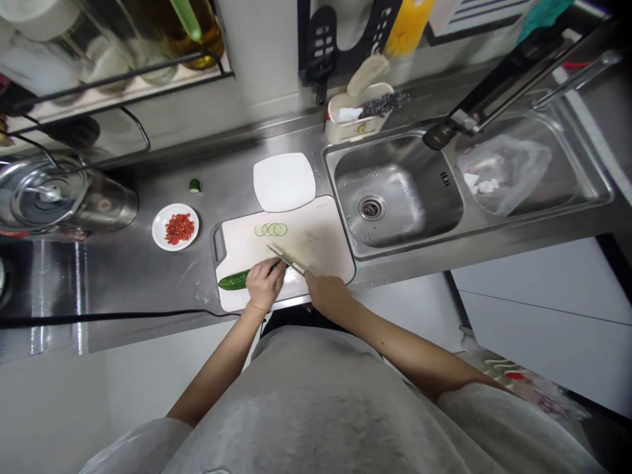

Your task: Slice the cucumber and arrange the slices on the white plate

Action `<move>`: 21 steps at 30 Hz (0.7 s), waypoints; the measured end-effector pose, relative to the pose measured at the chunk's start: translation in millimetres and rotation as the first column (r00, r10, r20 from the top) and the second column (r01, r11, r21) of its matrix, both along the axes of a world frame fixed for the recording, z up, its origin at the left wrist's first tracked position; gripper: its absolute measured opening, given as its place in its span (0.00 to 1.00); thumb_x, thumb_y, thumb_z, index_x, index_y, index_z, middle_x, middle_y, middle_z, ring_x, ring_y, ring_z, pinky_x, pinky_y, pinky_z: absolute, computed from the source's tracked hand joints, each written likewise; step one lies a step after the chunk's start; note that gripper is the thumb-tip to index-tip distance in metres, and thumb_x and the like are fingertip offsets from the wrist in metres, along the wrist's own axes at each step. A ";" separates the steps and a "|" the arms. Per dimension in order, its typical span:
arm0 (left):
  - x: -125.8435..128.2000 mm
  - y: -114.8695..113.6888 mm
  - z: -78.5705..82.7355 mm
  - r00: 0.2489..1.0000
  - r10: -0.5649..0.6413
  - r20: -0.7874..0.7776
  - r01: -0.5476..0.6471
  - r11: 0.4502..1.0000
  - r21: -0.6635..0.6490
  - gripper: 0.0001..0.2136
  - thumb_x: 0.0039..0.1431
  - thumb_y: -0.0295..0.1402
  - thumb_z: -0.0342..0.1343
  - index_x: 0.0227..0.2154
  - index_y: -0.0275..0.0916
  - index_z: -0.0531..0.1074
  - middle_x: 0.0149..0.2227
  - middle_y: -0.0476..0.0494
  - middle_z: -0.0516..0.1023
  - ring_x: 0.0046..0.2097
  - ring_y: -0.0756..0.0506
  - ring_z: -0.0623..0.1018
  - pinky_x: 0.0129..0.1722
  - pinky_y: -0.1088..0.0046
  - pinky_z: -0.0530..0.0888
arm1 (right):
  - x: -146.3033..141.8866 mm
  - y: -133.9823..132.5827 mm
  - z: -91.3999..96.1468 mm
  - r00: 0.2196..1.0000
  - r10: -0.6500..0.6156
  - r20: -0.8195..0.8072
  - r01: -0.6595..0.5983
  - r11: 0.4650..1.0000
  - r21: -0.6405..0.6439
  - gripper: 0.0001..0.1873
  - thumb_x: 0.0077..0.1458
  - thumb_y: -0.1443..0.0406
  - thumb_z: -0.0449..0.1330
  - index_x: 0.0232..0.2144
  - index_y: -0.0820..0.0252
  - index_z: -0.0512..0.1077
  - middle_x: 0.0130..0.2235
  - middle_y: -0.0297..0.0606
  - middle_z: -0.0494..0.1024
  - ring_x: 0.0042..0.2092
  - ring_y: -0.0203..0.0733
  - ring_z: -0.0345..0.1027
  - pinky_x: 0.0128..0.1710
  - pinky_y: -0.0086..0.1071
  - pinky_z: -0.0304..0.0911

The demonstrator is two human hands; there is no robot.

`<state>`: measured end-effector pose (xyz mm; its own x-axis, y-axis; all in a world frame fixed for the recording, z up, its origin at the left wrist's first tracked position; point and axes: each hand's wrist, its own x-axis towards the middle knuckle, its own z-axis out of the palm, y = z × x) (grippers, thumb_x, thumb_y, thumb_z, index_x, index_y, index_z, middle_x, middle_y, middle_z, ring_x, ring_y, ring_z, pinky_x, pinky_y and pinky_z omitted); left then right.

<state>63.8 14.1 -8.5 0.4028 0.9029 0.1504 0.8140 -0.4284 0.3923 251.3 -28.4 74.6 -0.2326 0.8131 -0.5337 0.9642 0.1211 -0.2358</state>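
A green cucumber [233, 282] lies along the near left part of a white cutting board [330, 230]. My left hand [264, 284] is closed over its right portion, fingers curled on top and hiding part of it. My right hand [326, 293] grips the handle of a kitchen knife [287, 259], whose blade points up and left, right beside my left fingertips at the cucumber's cut end. Several thin cucumber slices [270, 229] overlap in a short row on the upper part of the board.
Behind the board sits a white square plate [284, 181]. To the left are a small dish [157, 227] of red berries and a cucumber end piece [194, 185]. A steel sink [395, 197] with a black faucet [437, 135] is at right; a black cord [148, 316] runs along the front edge.
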 end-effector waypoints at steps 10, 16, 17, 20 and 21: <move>1.7 -0.2 -3.2 0.999 -0.029 0.035 0.024 0.991 0.133 0.10 0.62 0.36 0.51 0.39 0.45 0.78 0.43 0.42 0.79 0.44 0.45 0.76 0.44 0.67 0.69 | 0.1 5.0 -5.2 1.000 0.029 -0.002 -0.029 0.999 0.015 0.13 0.61 0.70 0.45 0.46 0.64 0.65 0.33 0.46 0.78 0.35 0.46 0.75 0.30 0.32 0.62; 2.5 -2.6 -4.2 0.999 -0.024 0.021 0.022 0.992 0.124 0.10 0.62 0.36 0.52 0.40 0.46 0.78 0.43 0.44 0.80 0.45 0.45 0.76 0.44 0.67 0.69 | 1.5 10.0 -4.5 0.999 0.029 -0.019 -0.029 1.000 -0.009 0.14 0.61 0.69 0.47 0.47 0.64 0.65 0.34 0.47 0.78 0.37 0.47 0.75 0.32 0.32 0.63; 2.4 -2.6 -4.4 1.000 -0.024 0.017 0.022 0.994 0.108 0.10 0.62 0.36 0.51 0.39 0.46 0.78 0.44 0.44 0.80 0.45 0.45 0.76 0.44 0.66 0.69 | 1.3 10.7 -4.3 0.999 0.031 -0.016 -0.031 0.999 -0.012 0.14 0.61 0.70 0.46 0.47 0.64 0.65 0.34 0.47 0.78 0.37 0.47 0.75 0.32 0.32 0.63; 1.8 -2.9 -5.0 1.000 -0.016 0.012 0.015 0.997 0.078 0.11 0.62 0.36 0.51 0.40 0.46 0.78 0.44 0.43 0.79 0.46 0.44 0.76 0.45 0.66 0.69 | 0.5 12.8 -2.9 0.999 0.035 -0.018 -0.035 0.999 -0.034 0.14 0.61 0.71 0.46 0.46 0.65 0.66 0.34 0.48 0.78 0.37 0.47 0.75 0.32 0.32 0.63; 1.6 -3.0 -5.3 1.000 -0.015 0.012 0.014 0.997 0.078 0.11 0.62 0.36 0.51 0.40 0.46 0.78 0.45 0.43 0.79 0.46 0.44 0.76 0.45 0.66 0.69 | 0.3 13.5 -2.4 0.999 0.034 -0.023 -0.035 0.998 -0.043 0.14 0.60 0.71 0.46 0.46 0.65 0.66 0.35 0.48 0.78 0.37 0.47 0.75 0.33 0.33 0.63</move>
